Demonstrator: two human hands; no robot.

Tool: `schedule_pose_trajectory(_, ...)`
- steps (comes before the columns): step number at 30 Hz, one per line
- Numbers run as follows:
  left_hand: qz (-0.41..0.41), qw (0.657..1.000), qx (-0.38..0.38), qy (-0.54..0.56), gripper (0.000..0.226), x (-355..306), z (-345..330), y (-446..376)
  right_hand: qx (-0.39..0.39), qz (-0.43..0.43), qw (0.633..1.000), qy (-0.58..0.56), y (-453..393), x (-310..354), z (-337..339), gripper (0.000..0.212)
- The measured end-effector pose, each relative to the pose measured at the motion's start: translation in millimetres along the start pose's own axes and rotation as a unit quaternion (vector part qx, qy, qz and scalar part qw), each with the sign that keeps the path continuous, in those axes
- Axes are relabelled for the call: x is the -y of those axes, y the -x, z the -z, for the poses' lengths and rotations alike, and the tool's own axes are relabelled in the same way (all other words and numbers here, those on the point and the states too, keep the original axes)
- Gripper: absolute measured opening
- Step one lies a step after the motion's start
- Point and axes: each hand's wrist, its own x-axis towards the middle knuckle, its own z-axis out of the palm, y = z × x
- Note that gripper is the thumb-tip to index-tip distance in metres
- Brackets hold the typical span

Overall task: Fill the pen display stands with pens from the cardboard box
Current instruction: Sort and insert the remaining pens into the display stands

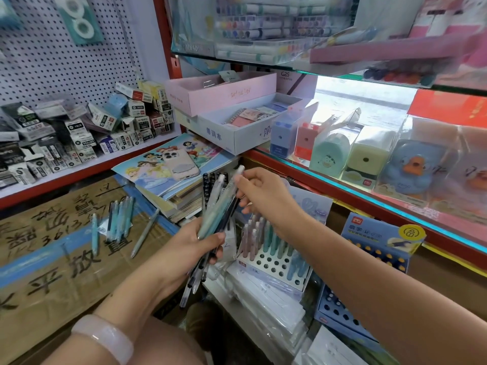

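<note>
Pens [216,222] are held as a loose fanned bundle at the centre of the frame, gripped low on the barrels by the left hand [195,241], whose fingers are curled round them. One pale pen near the top of the bundle is pinched at its cap end by the thumb and fingers of the right hand [259,191].

Such pens are judged to be light, stiff and smooth; a bundle can be expected to slide or splay if the grip is relaxed, so a single barrel is best taken near its upper end and drawn out lengthwise.

Below the hands, right of centre, a white pen display stand [274,264] is seen: pink and green pens stand upright in its back rows and some blue ones at its right, while many front holes are left unfilled. A second, blue display stand [342,314] lies at lower right, its visible holes mostly unfilled.

At the left of the frame, several loose pens [118,219] lie on the closed, taped cardboard box [52,259]. What is inside that box cannot be told.
</note>
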Motion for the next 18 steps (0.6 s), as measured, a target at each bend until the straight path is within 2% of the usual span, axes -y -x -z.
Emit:
schedule_pose_trajectory(5,0.009,0.999,0.008,-0.043,0.019,1.7,2.8,1.8,-0.015,-0.053,0.99,-0.129,-9.9,8.8,0.5,0.019)
schedule_pose_trajectory(8,0.018,0.999,-0.001,-0.05,0.013,2.8,5.7,3.5,-0.05,-0.05,0.971,-0.227,-15.4,19.7,17.9,0.018)
schedule_pose_trajectory(9,0.018,0.999,-0.008,-0.05,0.013,2.7,7.0,3.9,-0.074,-0.038,0.97,-0.227,-16.8,22.5,26.9,0.017)
schedule_pose_trajectory(13,0.014,0.998,-0.037,-0.049,0.008,-0.8,13.9,1.9,-0.157,0.037,0.986,-0.038,-17.0,14.1,64.2,0.01)
schedule_pose_trajectory(18,0.011,0.998,-0.062,-0.02,0.015,-0.9,13.5,-5.1,-0.141,0.093,0.956,0.241,0.0,-25.6,93.0,0.015)
